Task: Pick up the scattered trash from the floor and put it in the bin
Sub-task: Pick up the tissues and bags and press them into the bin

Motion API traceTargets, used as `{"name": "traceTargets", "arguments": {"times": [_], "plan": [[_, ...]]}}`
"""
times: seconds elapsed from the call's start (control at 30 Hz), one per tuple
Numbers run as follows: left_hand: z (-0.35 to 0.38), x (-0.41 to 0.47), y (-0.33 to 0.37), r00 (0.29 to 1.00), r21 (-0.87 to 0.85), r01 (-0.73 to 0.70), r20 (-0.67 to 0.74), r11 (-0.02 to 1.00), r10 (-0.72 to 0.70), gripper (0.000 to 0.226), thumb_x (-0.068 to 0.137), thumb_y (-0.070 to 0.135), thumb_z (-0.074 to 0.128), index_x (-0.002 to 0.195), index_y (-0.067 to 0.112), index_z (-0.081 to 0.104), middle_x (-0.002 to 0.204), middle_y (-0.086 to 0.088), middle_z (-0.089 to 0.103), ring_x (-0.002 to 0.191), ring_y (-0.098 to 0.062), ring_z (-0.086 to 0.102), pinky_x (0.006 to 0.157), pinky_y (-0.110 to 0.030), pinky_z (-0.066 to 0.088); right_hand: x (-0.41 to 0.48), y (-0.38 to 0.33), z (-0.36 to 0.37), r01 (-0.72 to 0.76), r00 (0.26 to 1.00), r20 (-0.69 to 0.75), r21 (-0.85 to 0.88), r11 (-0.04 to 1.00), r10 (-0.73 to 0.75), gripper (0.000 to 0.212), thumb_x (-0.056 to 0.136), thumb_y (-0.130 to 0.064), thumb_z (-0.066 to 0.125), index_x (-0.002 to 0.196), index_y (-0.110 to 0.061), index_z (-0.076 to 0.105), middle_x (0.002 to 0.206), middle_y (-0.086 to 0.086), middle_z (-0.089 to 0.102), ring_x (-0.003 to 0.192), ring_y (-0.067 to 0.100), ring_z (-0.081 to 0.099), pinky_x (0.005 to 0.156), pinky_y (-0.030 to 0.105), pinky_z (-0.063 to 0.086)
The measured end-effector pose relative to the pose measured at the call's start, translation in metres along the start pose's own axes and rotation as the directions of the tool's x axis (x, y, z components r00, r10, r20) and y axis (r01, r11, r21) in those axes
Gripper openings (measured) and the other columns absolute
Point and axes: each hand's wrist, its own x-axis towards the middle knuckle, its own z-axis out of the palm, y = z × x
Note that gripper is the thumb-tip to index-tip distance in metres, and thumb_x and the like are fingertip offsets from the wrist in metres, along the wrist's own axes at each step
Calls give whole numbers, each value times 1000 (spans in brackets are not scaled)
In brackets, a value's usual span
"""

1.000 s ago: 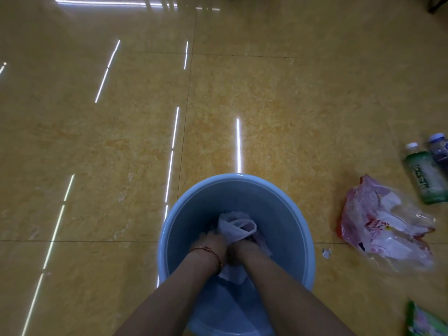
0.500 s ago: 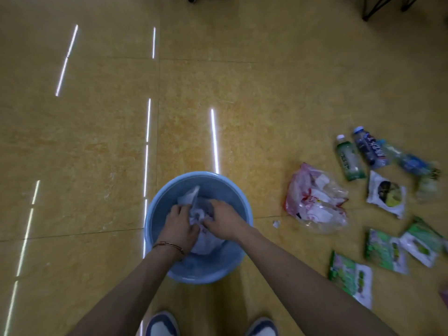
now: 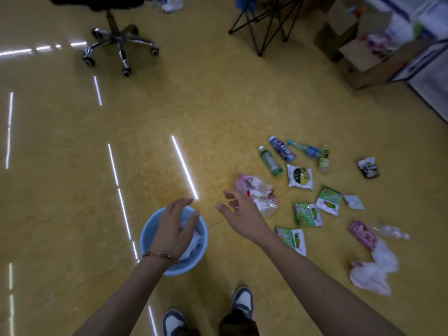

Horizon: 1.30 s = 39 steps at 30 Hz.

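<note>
A light blue bin (image 3: 149,232) stands on the yellow floor by my feet, with a white plastic bag (image 3: 192,241) lying inside it. My left hand (image 3: 173,230) hovers over the bin, fingers spread, holding nothing. My right hand (image 3: 238,210) is open in the air to the right of the bin, in front of a crumpled red-and-clear bag (image 3: 257,192). Scattered further right lie several bottles (image 3: 270,161), a white snack packet (image 3: 300,177), green packets (image 3: 308,214), a pink wrapper (image 3: 362,235) and white plastic bags (image 3: 371,277).
An office chair base (image 3: 120,43) on castors stands at the back left. A black folding frame (image 3: 264,20) and cardboard boxes (image 3: 349,37) are at the back right. My two shoes (image 3: 242,299) show at the bottom edge.
Both hands have let go of the white bag and lifted out of the bin. The right hand has swung right toward the scattered trash. The view has risen and pulled back.
</note>
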Motion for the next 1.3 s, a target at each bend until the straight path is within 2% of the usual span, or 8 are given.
{"name": "traceTargets", "arguments": {"times": [0.2, 0.33, 0.4, 0.5, 0.63, 0.93, 1.03, 1.3], "plan": [[-6, -17, 136, 965, -72, -253, 52, 965, 257, 38, 90, 38, 45, 120, 20, 58, 124, 0, 54, 113, -10, 48, 94, -17, 31, -79, -45, -94, 57, 969, -249, 238, 970, 4, 46, 90, -42, 58, 129, -19, 52, 129, -5, 54, 112, 8, 55, 94, 24, 45], [22, -34, 206, 926, -115, -349, 107, 930, 361, 27, 95, 26, 47, 120, 24, 58, 122, 4, 55, 108, -3, 49, 86, 0, 31, -133, -46, -154, 97, 918, -394, 313, 945, 36, 43, 91, -40, 58, 128, -19, 53, 128, -6, 55, 110, 8, 56, 93, 28, 48], [41, -49, 239, 905, -154, -375, 154, 914, 398, 28, 95, 26, 48, 120, 24, 58, 121, 6, 54, 108, -3, 49, 80, 6, 30, -164, -37, -184, 118, 889, -455, 341, 933, 54, 39, 92, -39, 57, 126, -19, 54, 126, -6, 56, 104, 2, 56, 84, 11, 46], [76, -76, 287, 851, -187, -452, 203, 872, 484, 29, 95, 31, 47, 122, 27, 56, 121, 11, 55, 115, -1, 48, 91, -2, 32, -213, -13, -230, 148, 841, -532, 400, 904, 98, 32, 94, -35, 54, 123, -23, 52, 120, -8, 56, 97, -11, 53, 68, -1, 41], [134, -123, 354, 812, -222, -484, 247, 847, 529, 34, 98, 33, 36, 122, 23, 58, 118, 13, 57, 104, 10, 49, 87, 1, 31, -285, 32, -291, 177, 764, -631, 403, 898, 133, 39, 94, -38, 51, 131, -23, 48, 108, -24, 51, 88, -28, 49, 71, -2, 40], [276, -224, 472, 692, -306, -547, 359, 779, 626, 37, 98, 43, 27, 115, 31, 58, 121, 7, 59, 111, -5, 54, 95, -19, 40, -448, 134, -419, 137, 639, -730, 417, 899, 241, 43, 94, -41, 51, 134, -26, 46, 123, -11, 52, 106, -5, 53, 65, -2, 41], [306, -241, 495, 628, -274, -620, 388, 735, 675, 33, 95, 43, 35, 120, 32, 54, 123, 7, 53, 111, -1, 49, 94, -12, 35, -486, 162, -446, 106, 600, -748, 426, 898, 284, 47, 93, -44, 51, 136, -27, 44, 125, -11, 52, 110, 3, 53, 66, 0, 41], [377, -259, 533, 578, -197, -656, 490, 729, 652, 43, 94, 37, 43, 134, 24, 44, 130, 8, 37, 118, -4, 38, 105, -28, 32, -554, 222, -496, 9, 518, -761, 461, 887, 391, 57, 91, -50, 50, 141, -26, 39, 132, -9, 49, 115, 8, 50, 76, 17, 41]]}}
